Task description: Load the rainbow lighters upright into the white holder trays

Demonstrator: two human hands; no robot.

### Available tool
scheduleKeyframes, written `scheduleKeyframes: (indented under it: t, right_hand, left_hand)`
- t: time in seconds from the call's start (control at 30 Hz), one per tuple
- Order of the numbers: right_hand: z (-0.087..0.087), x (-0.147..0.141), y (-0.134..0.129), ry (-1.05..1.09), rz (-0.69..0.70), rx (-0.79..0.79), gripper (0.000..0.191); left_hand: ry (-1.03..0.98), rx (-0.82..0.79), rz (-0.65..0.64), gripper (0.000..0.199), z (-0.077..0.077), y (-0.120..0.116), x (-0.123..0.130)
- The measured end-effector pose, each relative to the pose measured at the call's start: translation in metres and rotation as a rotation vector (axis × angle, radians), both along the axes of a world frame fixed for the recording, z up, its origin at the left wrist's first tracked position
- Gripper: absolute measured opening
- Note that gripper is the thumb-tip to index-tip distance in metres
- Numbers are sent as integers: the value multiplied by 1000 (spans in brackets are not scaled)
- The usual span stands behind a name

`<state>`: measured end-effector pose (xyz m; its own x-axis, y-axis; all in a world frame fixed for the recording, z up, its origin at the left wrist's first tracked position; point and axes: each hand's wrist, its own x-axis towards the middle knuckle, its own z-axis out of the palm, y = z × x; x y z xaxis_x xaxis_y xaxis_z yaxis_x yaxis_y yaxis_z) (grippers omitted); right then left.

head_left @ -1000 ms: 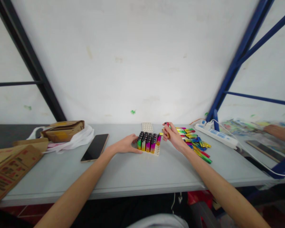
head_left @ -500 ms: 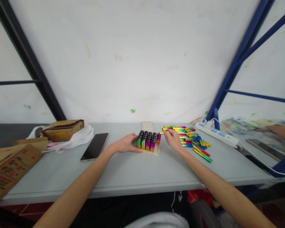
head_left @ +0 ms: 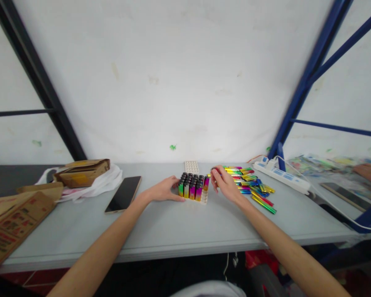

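Several lighters (head_left: 192, 187) with black tops and shiny gradient bodies stand upright in rows in a white holder tray (head_left: 204, 199). Bare sockets show at its front right. My left hand (head_left: 165, 189) steadies the tray's left side, thumb along the front corner and fingers behind. Just right of the tray, my right hand (head_left: 223, 183) has its fingers curled around a lighter, mostly hidden; a dark and a yellow bit peek out by the fingertips. Beyond it lies a loose pile of metallic-coloured lighters (head_left: 249, 178).
A second white socketed tray (head_left: 191, 166) lies near the wall. To the left are a phone (head_left: 123, 194), a white plastic bag (head_left: 111, 180) and cardboard boxes (head_left: 83, 172). A power strip (head_left: 282, 177) sits at right. Another person's hand (head_left: 369, 172) appears at the far right.
My right hand has turned slightly and its lower fingers have loosened a little, still beside the tray. My left hand stays at the tray. The view has tilted slightly.
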<state>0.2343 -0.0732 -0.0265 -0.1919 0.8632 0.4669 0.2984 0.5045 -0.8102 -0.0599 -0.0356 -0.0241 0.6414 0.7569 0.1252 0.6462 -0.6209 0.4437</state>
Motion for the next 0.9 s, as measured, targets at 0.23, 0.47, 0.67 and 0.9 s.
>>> scheduleKeyframes:
  t: [0.23, 0.47, 0.67, 0.9]
  right_hand:
    - [1, 3, 2, -285, -34, 336, 31]
    - [-4, 9, 7, -370, 23, 302, 29]
    - [-3, 10, 7, -320, 63, 253, 29]
    - [-3, 11, 8, -358, 98, 241, 29]
  left_hand:
    - [10, -4, 7, 65, 1, -2, 1]
    - [7, 2, 10, 63, -2, 1, 0]
    - [-2, -3, 17, 65, -1, 0, 1]
    - [12, 8, 25, 64, 2, -2, 1]
